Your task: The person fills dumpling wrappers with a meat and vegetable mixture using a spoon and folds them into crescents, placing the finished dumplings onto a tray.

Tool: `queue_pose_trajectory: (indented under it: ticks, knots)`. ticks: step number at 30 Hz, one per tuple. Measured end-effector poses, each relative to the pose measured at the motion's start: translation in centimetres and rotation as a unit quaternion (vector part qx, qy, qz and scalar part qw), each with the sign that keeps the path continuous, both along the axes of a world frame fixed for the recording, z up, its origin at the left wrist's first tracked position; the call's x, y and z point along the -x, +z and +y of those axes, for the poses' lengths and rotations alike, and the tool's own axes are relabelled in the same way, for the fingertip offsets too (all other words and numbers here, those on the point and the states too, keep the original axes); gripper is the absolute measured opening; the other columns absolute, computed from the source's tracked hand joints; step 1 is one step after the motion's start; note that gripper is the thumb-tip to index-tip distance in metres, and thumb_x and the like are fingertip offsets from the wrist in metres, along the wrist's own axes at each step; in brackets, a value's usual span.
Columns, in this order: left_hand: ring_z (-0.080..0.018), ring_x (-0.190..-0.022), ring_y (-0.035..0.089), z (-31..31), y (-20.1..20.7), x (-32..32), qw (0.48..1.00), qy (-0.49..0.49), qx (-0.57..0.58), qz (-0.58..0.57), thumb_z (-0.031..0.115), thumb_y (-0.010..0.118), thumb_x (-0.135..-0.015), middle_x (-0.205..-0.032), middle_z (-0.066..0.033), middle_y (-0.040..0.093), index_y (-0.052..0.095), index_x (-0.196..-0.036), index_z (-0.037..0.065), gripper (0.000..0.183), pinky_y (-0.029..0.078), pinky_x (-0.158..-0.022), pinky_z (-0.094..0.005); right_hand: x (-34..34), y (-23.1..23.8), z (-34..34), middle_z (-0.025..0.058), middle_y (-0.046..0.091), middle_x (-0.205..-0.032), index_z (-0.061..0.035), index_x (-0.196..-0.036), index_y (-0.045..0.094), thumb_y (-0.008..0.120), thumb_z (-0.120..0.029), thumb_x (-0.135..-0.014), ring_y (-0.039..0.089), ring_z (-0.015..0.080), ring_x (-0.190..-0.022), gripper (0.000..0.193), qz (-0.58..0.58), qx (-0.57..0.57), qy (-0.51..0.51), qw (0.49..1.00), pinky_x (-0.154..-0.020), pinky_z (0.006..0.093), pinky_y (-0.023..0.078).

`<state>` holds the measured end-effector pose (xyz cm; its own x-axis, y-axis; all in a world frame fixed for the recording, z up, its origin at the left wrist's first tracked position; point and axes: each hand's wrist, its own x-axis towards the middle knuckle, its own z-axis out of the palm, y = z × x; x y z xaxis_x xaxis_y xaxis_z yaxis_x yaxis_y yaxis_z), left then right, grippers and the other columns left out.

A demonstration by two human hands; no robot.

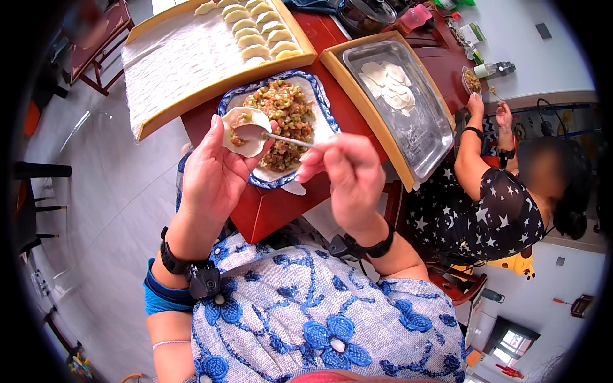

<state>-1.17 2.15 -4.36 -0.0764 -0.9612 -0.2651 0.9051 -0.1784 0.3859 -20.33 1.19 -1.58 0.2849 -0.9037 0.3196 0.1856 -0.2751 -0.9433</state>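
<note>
My left hand [216, 167] holds a round dumpling wrapper [260, 149] between thumb and fingers, its palm turned up. A little filling lies on the wrapper, under the bowl of a metal spoon [252, 131]. My right hand [352, 182] grips the spoon by its handle. Just beyond both hands stands a blue-and-white dish [327, 121] heaped with chopped filling [287, 108] of pinkish meat and green bits. My left hand partly covers the dish's near left side.
At the upper left, a cloth-lined wooden tray [172, 57] bears rows of folded dumplings [254, 37]. A metal tray [421, 121] in a wooden frame holds loose wrappers [389, 86] to the right. Beyond it sits another person [504, 204], hands over a small bowl [471, 80]. The red table [258, 214] has a near corner.
</note>
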Motion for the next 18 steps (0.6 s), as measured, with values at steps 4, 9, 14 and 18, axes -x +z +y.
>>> queue_pose_trajectory:
  ticks: [4,9,14,18]
  knots:
    - [-0.0320,-0.122,0.055,0.2,0.2,0.3,1.000,-0.004,-0.007,0.007,0.033,0.029,-0.107,-0.131,-0.0194,0.054,0.040,-0.134,-0.004,0.047,0.044,-0.106,-0.0460,0.1,-0.7,-1.6,0.0115,0.066,-0.089,0.0015,-0.110,0.055,0.052,-0.013,-0.101,0.067,0.0151,-0.073,0.017,-0.031,-0.122,0.023,0.992,-0.066,0.0280,0.057]
    - [-0.0352,-0.123,0.054,0.5,0.4,-0.4,1.000,0.001,-0.005,0.001,0.034,0.031,-0.106,-0.133,-0.0201,0.052,0.039,-0.135,-0.004,0.048,0.045,-0.106,-0.0461,1.6,-0.3,-1.7,0.0110,0.066,-0.094,-0.0014,-0.109,0.056,0.054,-0.011,-0.099,0.066,0.0179,-0.076,0.014,0.016,0.107,-0.069,0.992,-0.069,0.0304,0.056]
    - [-0.0380,-0.125,0.052,0.6,1.4,-1.2,1.000,-0.019,0.004,0.004,0.037,0.032,-0.106,-0.134,-0.0209,0.052,0.042,-0.133,-0.003,0.049,0.043,-0.108,-0.0479,5.3,-2.6,-3.3,0.0059,0.062,-0.095,-0.0065,-0.103,0.062,0.067,-0.029,-0.087,0.062,0.0242,-0.088,0.028,0.476,0.511,-0.080,0.711,-0.080,0.0377,0.053]
    - [-0.0389,-0.124,0.053,0.4,1.8,-1.3,0.997,-0.064,0.031,-0.014,0.041,0.032,-0.105,-0.131,-0.0207,0.055,0.042,-0.134,-0.002,0.053,0.043,-0.107,-0.0481,5.2,-3.7,-3.0,0.0052,0.060,-0.101,-0.0088,-0.110,0.063,0.063,-0.046,-0.087,0.057,0.0224,-0.097,0.043,0.513,0.483,-0.035,0.709,-0.092,0.0425,0.047]
